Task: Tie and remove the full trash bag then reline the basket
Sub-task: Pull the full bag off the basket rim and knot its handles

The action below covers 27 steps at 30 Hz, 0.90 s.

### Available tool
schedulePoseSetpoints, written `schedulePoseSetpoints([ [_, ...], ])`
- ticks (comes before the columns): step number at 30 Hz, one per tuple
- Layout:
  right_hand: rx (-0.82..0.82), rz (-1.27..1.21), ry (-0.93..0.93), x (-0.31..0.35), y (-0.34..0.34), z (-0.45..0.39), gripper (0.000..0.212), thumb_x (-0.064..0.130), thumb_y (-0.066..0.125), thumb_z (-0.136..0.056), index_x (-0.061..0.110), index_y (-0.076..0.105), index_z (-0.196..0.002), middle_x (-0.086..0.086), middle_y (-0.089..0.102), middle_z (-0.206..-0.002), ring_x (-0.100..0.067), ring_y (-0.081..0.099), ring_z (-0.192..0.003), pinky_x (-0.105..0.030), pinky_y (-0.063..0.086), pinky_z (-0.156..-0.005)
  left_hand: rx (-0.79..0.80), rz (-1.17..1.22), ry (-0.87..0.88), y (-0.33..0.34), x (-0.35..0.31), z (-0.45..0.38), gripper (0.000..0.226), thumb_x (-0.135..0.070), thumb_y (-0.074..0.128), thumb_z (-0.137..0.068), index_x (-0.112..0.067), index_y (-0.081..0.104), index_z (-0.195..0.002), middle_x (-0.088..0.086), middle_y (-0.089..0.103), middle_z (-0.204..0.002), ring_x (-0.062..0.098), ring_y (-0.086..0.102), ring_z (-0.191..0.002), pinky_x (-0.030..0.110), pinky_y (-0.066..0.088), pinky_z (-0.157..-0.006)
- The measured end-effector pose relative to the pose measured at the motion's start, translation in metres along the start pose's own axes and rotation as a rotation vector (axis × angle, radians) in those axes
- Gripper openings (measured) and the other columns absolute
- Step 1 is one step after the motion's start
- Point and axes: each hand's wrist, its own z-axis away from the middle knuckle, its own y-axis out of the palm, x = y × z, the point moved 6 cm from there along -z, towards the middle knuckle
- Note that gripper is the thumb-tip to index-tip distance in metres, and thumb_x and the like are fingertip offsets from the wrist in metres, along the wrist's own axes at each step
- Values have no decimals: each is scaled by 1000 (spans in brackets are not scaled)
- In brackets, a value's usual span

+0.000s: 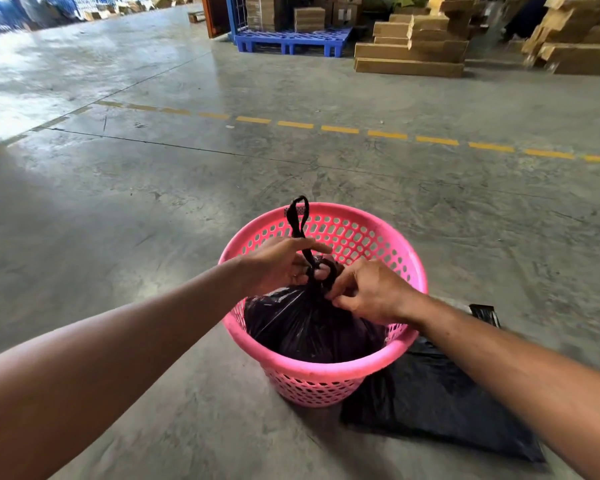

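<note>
A pink perforated plastic basket (321, 370) stands on the concrete floor just in front of me. Inside it sits a full black trash bag (302, 327), its top gathered into a twisted neck. My left hand (274, 266) grips one black handle strip of the bag, and a loop of that strip (297, 216) sticks up above the far rim. My right hand (368, 292) pinches the other strip right at the neck. Both hands meet over the middle of the basket. The crossing of the strips is partly hidden by my fingers.
A flat, folded black bag (433, 407) lies on the floor against the basket's right side, under my right forearm. A dashed yellow line (340, 129) crosses the floor ahead. Stacked cardboard boxes (413, 46) and a blue pallet (291, 39) stand far back.
</note>
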Motion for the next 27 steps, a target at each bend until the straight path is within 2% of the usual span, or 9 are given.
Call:
schedulePoseSetpoints([
  [3,-134,262,-276,31,-11,10,21,37,63,-76,30,78,-89,12,75,-91,-12,70,-80,-36,57,-76,72,-340,158,8,-27,13,37,-31,52,-93,-13,55,-125,9,67,-88,20,65,-74,38,53,-76],
  [6,-129,458,-525,58,-1,17,26,31,54,-82,29,75,-99,7,73,-103,-25,72,-79,-40,57,-65,125,-731,214,15,-40,22,42,-38,39,-84,-26,49,-124,15,60,-100,28,58,-87,56,52,-93],
  [8,-197,591,-564,64,4,14,30,23,51,-85,26,69,-110,0,70,-108,-30,70,-73,-44,56,-56,101,-942,252,14,-46,22,53,-43,34,-84,-27,45,-134,12,64,-101,32,60,-93,53,50,-95],
  [12,-325,690,-444,61,4,11,30,14,59,-80,15,61,-110,-6,65,-101,-29,68,-66,-39,49,-44,16,-1303,435,16,-60,27,36,-22,37,-101,-17,51,-133,2,62,-86,24,61,-80,32,39,-72],
  [14,-336,661,-353,52,2,8,30,14,62,-79,12,59,-108,-10,64,-100,-33,69,-69,-40,50,-47,-23,-1420,489,14,-57,27,33,-15,41,-99,-15,54,-128,-1,66,-80,16,60,-68,34,41,-67],
  [18,-233,276,-142,24,-7,-3,47,30,70,-76,21,52,-118,-5,73,-95,-30,71,-86,-39,56,-70,-32,-1490,601,11,-45,30,44,-11,46,-81,-25,57,-121,3,77,-97,31,71,-80,47,57,-67],
  [20,-238,190,-139,23,-14,-6,43,33,71,-74,27,57,-114,2,76,-91,-21,71,-83,-36,56,-72,-88,-1526,699,17,-44,33,40,-11,53,-82,-29,62,-117,4,75,-92,32,71,-78,44,55,-63],
  [24,-258,156,-171,24,-32,-8,22,25,66,-73,25,68,-95,6,72,-75,-10,62,-66,-31,50,-65,-305,-1720,841,20,-46,30,21,-37,59,-83,-33,68,-101,-5,76,-88,25,66,-94,39,48,-88],
  [27,-222,121,-169,18,-41,-8,13,20,68,-75,21,69,-88,16,58,-55,1,54,-54,-19,43,-59,-190,-1514,739,1,-51,24,14,-41,72,-79,-33,71,-91,-9,71,-75,19,67,-82,35,51,-77],
])
